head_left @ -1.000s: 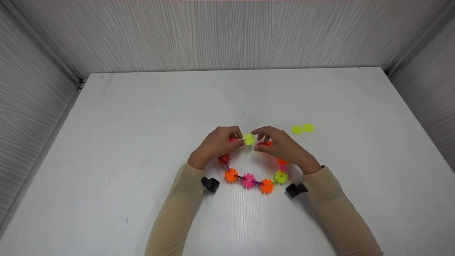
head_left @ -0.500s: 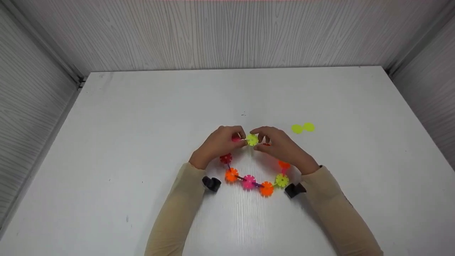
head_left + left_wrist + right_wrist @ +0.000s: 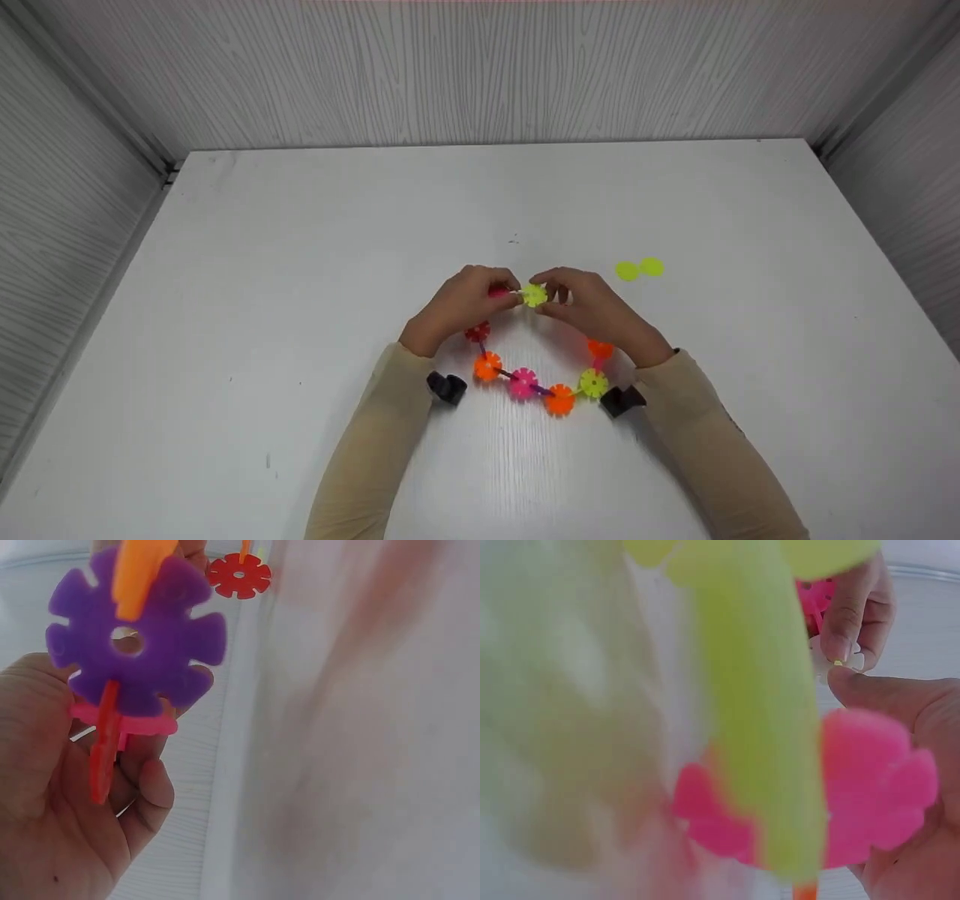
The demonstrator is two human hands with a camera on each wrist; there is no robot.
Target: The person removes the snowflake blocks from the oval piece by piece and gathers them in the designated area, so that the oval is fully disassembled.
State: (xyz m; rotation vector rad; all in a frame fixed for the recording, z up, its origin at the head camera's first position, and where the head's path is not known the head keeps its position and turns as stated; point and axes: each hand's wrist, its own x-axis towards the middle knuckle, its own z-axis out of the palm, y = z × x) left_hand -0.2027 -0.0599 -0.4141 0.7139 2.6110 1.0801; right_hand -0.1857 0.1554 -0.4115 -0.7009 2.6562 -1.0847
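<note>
A ring-like chain of slotted plastic snowflake discs hangs between the two hands. My left hand (image 3: 469, 304) pinches a white disc (image 3: 821, 664), with a pink disc (image 3: 498, 291) beside its fingers. Fingertips and thumb of my right hand (image 3: 589, 300) grip the edges of a yellow disc (image 3: 534, 295) that joins the white one. In the left wrist view a purple disc (image 3: 172, 630) carries an orange piece (image 3: 135, 585) and a red piece (image 3: 105, 742). A large pink disc (image 3: 877, 795) hangs before my right palm. Part of the chain is hidden behind my right hand.
Nearer the body, the chain's lower arc shows orange discs (image 3: 559, 401), a pink disc (image 3: 523, 384) and another yellow disc (image 3: 594, 382) on or close over the white table (image 3: 300, 225). Two flat yellow rounds (image 3: 640, 268) lie beyond my right hand. Panels stand behind and at both sides.
My left hand has shifted slightly right with the yellow disc, bringing it between my right fingertips and thumb, which now hold it. A red disc by my right fingers has gone from sight.
</note>
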